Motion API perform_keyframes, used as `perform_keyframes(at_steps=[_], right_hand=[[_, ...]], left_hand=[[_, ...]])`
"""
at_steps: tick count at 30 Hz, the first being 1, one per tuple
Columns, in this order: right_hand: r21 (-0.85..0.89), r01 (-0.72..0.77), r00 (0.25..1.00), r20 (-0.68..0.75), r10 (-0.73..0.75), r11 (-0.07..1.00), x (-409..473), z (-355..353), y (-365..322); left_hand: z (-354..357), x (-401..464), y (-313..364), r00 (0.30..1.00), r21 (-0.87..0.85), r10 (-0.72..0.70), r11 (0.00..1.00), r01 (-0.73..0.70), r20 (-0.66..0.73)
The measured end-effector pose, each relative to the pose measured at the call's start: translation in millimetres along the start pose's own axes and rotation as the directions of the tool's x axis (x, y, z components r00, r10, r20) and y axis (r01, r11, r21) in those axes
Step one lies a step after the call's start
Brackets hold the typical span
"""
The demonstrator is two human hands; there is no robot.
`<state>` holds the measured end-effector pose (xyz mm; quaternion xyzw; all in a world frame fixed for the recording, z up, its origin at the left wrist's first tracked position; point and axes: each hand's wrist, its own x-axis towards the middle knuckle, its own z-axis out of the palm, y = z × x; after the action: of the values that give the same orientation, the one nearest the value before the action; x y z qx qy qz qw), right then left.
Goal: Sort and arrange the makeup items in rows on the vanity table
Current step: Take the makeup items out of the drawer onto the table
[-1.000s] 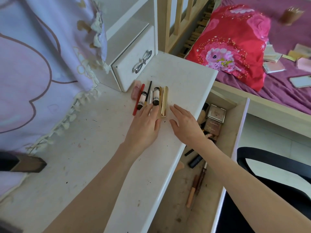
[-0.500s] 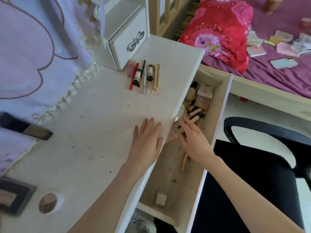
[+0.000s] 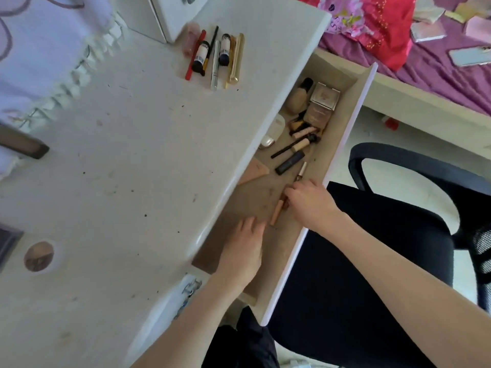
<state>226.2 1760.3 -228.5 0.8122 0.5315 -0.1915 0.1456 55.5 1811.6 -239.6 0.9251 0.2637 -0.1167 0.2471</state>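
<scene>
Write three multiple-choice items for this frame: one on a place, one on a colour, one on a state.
1. Where does the right hand reach?
A. Into the open drawer
B. Onto the bed
C. To the row on the tabletop

2. What colour is the long thin pencil at the left of the row of makeup items on the vanity table?
A. Blue
B. Red
C. Green

3. How is the left hand?
A. Gripping a compact
B. Pinching a brush
C. Fingers straight, holding nothing

Answers:
1 A, the hand lies inside the drawer, its fingers curled at a slim beige stick.
2 B, the pencil beside the black-capped tube is plainly red.
3 C, its fingers stretch flat over the drawer's bare floor.
</scene>
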Motion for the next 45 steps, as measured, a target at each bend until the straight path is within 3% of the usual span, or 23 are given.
perform_keyframes(at_steps=[8, 14, 20, 31, 36, 39, 43, 45], right_hand=[[-0.151, 0.173, 0.948, 0.293, -0.123, 0.973, 40.8, 0.8, -3.1], [-0.234, 0.254, 0.933, 0.313, -0.175, 0.939, 57.4, 2.1, -5.3], [-0.197, 0.26, 0.914, 0.366, -0.175, 0.945, 62.0, 0.2, -0.5], [-0.142, 0.283, 0.856, 0.483, -0.183, 0.949, 53.6, -5.7, -1.4], [-0.161, 0.309, 0.871, 0.444, -0.211, 0.937, 40.5, -17.9, -5.9], [-0.057, 0.249, 0.908, 0.361, -0.213, 0.967, 29.4, -30.3, -6.4], [0.235, 0.142, 0.941, 0.271, -0.205, 0.962, 8.4, -52.8, -7.3], [0.517, 0.04, 0.936, 0.28, -0.214, 0.855, -5.5, -65.8, -2.8]], left_hand=[[22.0, -8.9, -20.9, 0.963, 0.155, -0.142, 0.982, 0.107, 0.231], [26.9, -12.9, -23.9, 0.942, 0.147, -0.19, 0.977, 0.154, 0.278], [26.1, -12.8, -22.2, 0.929, 0.215, -0.199, 0.967, 0.135, 0.312], [14.3, -10.4, -20.4, 0.937, -0.02, -0.2, 0.977, 0.214, 0.286], [-3.5, -9.7, -12.7, 0.972, -0.322, -0.119, 0.929, 0.182, 0.204], [-25.2, -11.4, -4.5, 0.99, -0.497, -0.128, 0.857, 0.139, 0.055], [-64.6, -18.8, -0.8, 0.931, -0.694, -0.283, 0.719, 0.046, -0.232], [-82.7, -21.7, -8.1, 0.885, -0.742, -0.336, 0.671, -0.015, -0.322]])
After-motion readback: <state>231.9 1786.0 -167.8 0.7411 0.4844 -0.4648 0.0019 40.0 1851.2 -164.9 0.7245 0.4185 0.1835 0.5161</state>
